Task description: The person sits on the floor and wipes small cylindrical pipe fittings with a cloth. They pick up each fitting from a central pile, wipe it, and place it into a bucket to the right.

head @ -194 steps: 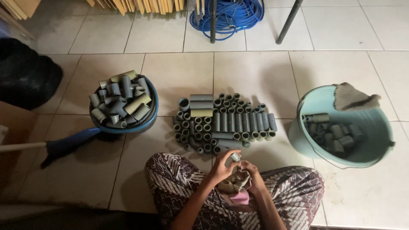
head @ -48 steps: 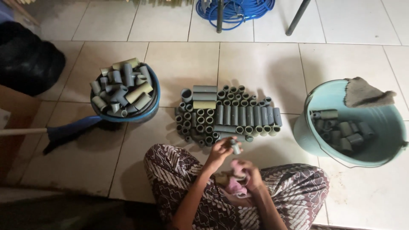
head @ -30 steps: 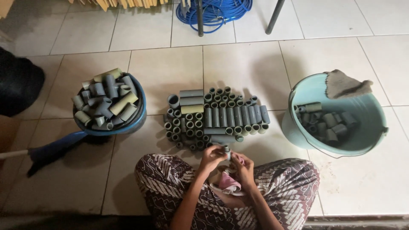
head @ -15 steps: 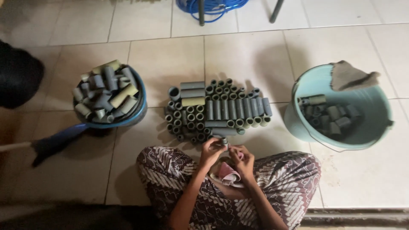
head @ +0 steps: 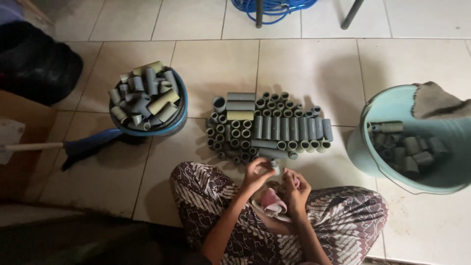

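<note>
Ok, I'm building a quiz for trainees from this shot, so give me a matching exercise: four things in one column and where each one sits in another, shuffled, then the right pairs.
Things:
1. grey rag
2. blue cable coil
3. pink cloth
4. short grey pipe piece

Places:
A. on the person's lap
B. held in the left hand, close to the right hand
C. draped over the rim of the teal bucket
D. on the floor at the top edge of the view

Pairs: 1-C, 2-D, 3-A, 4-B
</note>
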